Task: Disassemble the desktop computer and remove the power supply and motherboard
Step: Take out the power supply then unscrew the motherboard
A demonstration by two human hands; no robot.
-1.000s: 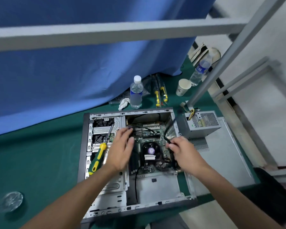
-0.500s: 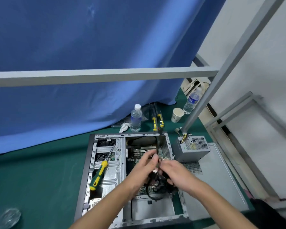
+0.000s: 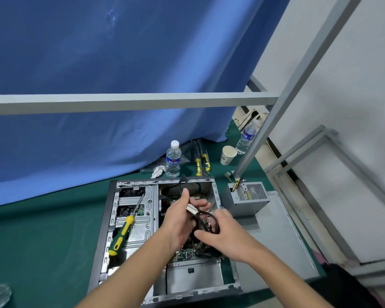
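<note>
Behind the bench hangs a blue curtain (image 3: pixel 102 70), with a grey metal frame (image 3: pixel 131 102) crossing in front of it. On the green table (image 3: pixel 42 236) the open computer case (image 3: pixel 111 221) lies on its side, and its grey side panel (image 3: pixel 282 236) lies flat just to the right. The power supply (image 3: pixel 247 200) stands outside the case, on the far end of that panel, its coloured wires (image 3: pixel 237 182) sticking up at the back. The motherboard (image 3: pixel 187 254) sits inside the case, largely hidden under the hands. Both hands are held over the middle of the case: the left hand (image 3: pixel 180 221) has its fingers curled round a black cable (image 3: pixel 211 215) with a pale connector (image 3: pixel 191 209), and the right hand (image 3: pixel 222 232) curls round the loop of the same cable. A green and yellow screwdriver (image 3: pixel 125 230) rests on the drive cage. Near the curtain stand a water bottle (image 3: pixel 173 160), a second bottle (image 3: pixel 246 137) and a paper cup (image 3: pixel 227 154), with two more screwdrivers (image 3: pixel 201 163) between them.
</note>
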